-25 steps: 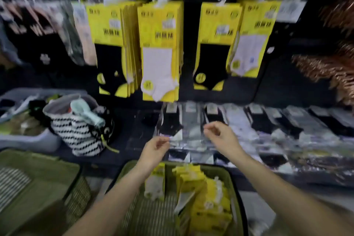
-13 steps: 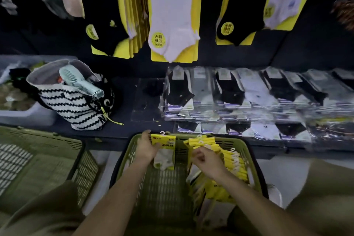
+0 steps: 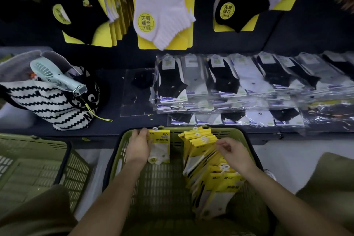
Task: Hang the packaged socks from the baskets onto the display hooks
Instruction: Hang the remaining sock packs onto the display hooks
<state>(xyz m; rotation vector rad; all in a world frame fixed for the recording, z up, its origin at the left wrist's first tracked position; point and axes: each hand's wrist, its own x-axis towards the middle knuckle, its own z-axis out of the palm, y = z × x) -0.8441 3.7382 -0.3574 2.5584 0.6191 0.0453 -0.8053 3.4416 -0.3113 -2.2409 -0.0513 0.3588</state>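
Left hand (image 3: 138, 146) grips one upright sock pack (image 3: 160, 146) at the basket's (image 3: 247, 140) far-left corner; right hand (image 3: 234, 154), fingers pinching loosely, thumbs the stack (image 3: 203, 145) just left of it.

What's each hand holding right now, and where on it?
Left hand grips a single sock pack by its left edge. Right hand fingers the fanned yellow packs; a firm hold cannot be told.

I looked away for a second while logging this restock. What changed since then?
Both hands dropped from the shelf into the green basket. The left hand took hold of a yellow sock pack; the right hand now fingers the fanned pack stack. The view tilted down. The striped bag and hanging socks stayed put.
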